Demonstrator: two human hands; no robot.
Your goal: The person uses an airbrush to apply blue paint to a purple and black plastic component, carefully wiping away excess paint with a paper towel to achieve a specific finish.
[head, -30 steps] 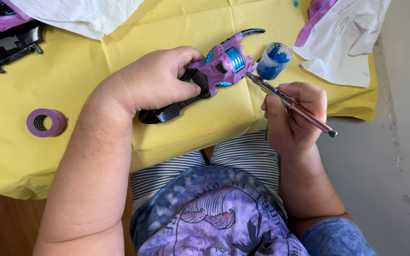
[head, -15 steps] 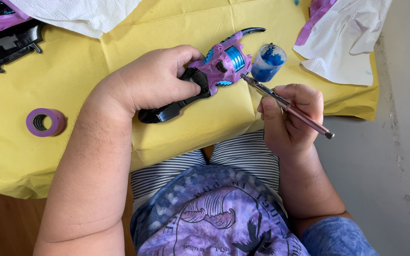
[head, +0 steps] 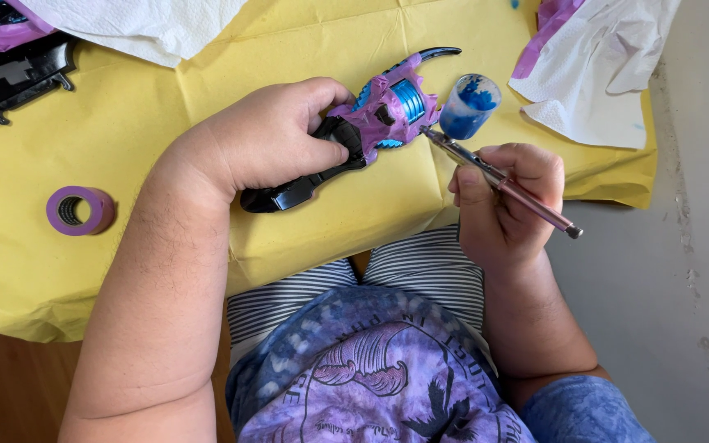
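two hands grip: left hand the masked toy, right hand the airbrush; tape roll lies well apart.

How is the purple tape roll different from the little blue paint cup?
The tape roll is purple, an open ring lying flat by itself on the yellow paper. The paint cup is clear, smeared with blue paint, and sits tilted on the airbrush held by the right hand. Both are round.

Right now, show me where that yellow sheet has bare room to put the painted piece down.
Bare yellow paper lies between the purple tape roll and the left hand, and again below the model, toward the striped lap. It is crowded at the top right: paint cup, white tissue and right hand.
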